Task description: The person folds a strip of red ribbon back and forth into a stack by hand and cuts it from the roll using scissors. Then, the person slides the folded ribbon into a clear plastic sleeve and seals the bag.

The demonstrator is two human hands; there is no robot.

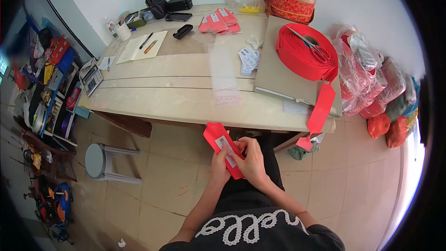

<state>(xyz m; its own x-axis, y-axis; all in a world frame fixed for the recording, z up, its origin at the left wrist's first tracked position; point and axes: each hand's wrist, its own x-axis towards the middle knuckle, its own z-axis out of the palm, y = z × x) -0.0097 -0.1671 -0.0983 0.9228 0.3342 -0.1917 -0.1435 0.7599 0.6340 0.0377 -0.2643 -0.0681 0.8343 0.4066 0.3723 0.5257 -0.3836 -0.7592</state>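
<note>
A folded piece of red ribbon (213,135) is held over my lap, tilted, with a white printed label (226,151) on its upper face. My left hand (221,163) grips it from the left, thumb lying on the label. From the right, my right hand (251,161) is closed on its lower part, its thumb near the label and its fingers curled at the edge. Some fingertips are hidden behind the ribbon. On the table, a large roll of red ribbon (290,51) lies on a flat grey box (272,72), its loose end hanging over the front edge.
Scissors (304,39) rest on the roll. Loose white labels (249,59), bagged red packs (218,22), a clear plastic sheet (224,74), a notebook (134,51) and a calculator (92,81) are on the table (172,107). A grey stool (95,161) stands left; plastic bags (355,81) are stacked right.
</note>
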